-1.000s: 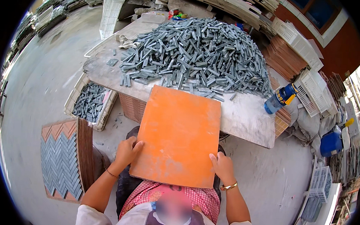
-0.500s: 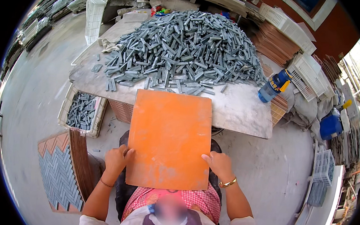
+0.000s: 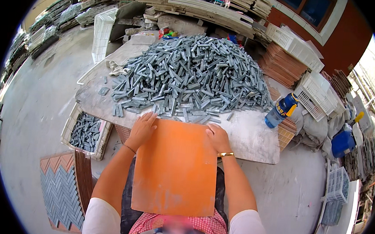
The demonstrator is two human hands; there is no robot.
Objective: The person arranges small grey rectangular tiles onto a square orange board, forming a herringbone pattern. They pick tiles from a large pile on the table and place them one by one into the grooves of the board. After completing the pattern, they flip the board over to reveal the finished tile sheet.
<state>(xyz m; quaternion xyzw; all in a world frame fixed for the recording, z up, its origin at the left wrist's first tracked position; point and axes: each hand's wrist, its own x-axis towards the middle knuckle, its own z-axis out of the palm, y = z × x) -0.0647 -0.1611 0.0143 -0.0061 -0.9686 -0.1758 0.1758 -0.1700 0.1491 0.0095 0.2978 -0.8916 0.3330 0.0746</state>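
A flat orange board [image 3: 176, 167] lies across my lap, its far edge at the near edge of the stone-dusted table [image 3: 254, 140]. My left hand [image 3: 142, 130] grips the board's far left corner, its fingers reaching over toward the tabletop. At the far right corner, my right hand [image 3: 218, 139] holds the board's edge, with a gold bangle on that wrist. Just beyond both hands rises a big heap of small grey-green stone strips [image 3: 194, 74]. A few loose strips lie along its near side. The undersides of my fingers are hidden.
Left of the table stands a white crate [image 3: 68, 129] of stone strips. Below it is a stack of boards [image 3: 83, 170], topped by a herringbone strip panel [image 3: 63, 188]. A blue bottle [image 3: 281, 110] stands at the table's right, near stacked brown boards [image 3: 281, 65] and white crates [image 3: 317, 95].
Both hands have moved from the board's near side edges to its far corners. The board sits lower in view, and the view has tilted up, showing more of the background.
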